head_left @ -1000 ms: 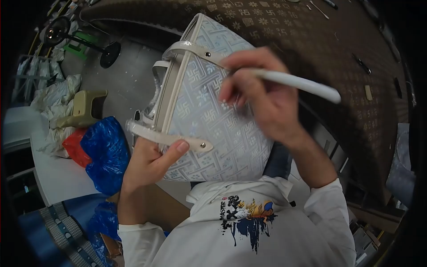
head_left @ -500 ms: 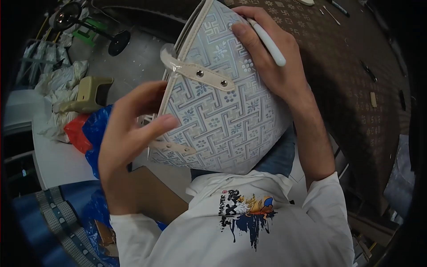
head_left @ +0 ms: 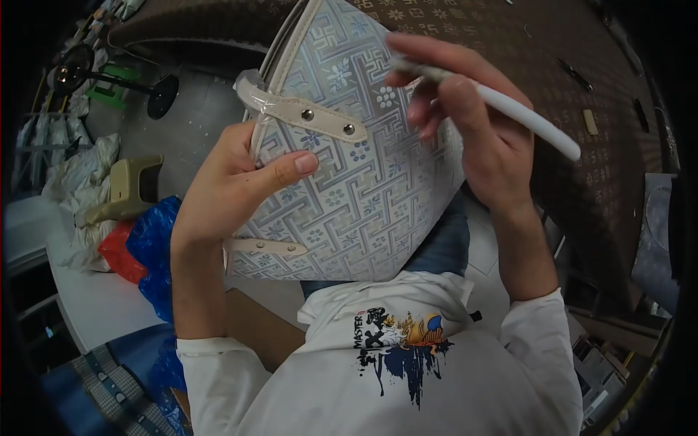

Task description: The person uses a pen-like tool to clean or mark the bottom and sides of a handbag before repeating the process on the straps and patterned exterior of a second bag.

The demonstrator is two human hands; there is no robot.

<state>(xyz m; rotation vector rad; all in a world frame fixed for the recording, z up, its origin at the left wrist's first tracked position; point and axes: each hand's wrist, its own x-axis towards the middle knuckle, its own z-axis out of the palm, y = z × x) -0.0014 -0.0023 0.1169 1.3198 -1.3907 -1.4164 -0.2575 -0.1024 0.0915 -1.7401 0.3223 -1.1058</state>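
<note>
A pale blue and silver patterned bag (head_left: 363, 182) rests tilted over the lap, its open edge toward the upper left. My left hand (head_left: 233, 182) grips that edge, thumb on the patterned face and fingers out of sight behind it. A cream strap (head_left: 313, 118) with two metal studs lies just above the thumb, its loop wrapped in clear plastic. A second cream strap (head_left: 265, 246) sits lower on the bag. Over the bag's right side, my right hand (head_left: 465, 120) holds a white-handled tool (head_left: 531, 120) between thumb and fingers; its tip is blurred.
A brown patterned table (head_left: 567, 196) spans the right, with a dark pen-like tool (head_left: 575, 75) and a small tan block (head_left: 590, 122) on it. At left are a beige stool (head_left: 134, 185), blue plastic (head_left: 156, 243), a red bag (head_left: 120, 254) and a black fan (head_left: 163, 96).
My right hand has lifted off the bag and turned the white-handled tool to point up-left. My left thumb now presses on the bag's face. The bag has shifted slightly left.
</note>
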